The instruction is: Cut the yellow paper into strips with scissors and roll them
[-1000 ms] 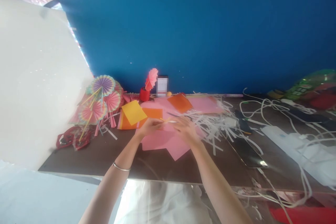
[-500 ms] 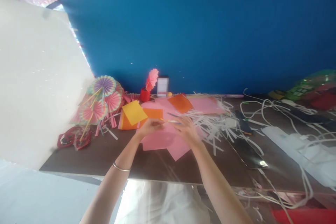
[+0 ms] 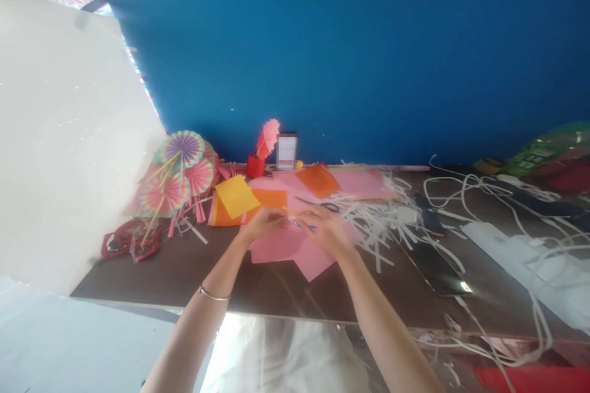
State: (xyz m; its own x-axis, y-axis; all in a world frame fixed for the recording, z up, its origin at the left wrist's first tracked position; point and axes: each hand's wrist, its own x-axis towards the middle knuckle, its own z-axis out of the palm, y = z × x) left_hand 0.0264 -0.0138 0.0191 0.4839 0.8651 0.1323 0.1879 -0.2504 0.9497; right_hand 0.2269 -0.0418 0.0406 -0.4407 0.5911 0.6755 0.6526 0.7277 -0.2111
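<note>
My left hand and my right hand meet over the pink paper sheets on the dark table. Between the fingertips of both hands is a small thin piece, pale with a bit of yellow; it is too blurred to name. My left wrist wears a thin bangle. Scissors lie just beyond my right hand.
Yellow and orange paper squares lie behind the hands. Folded paper fans on sticks stand at the left, white paper strips and cables at the right, a phone near them. A blue board closes the back.
My right hand has drawn a little closer to my left hand, and the thin piece between them looks shorter. Everything else lies as before.
</note>
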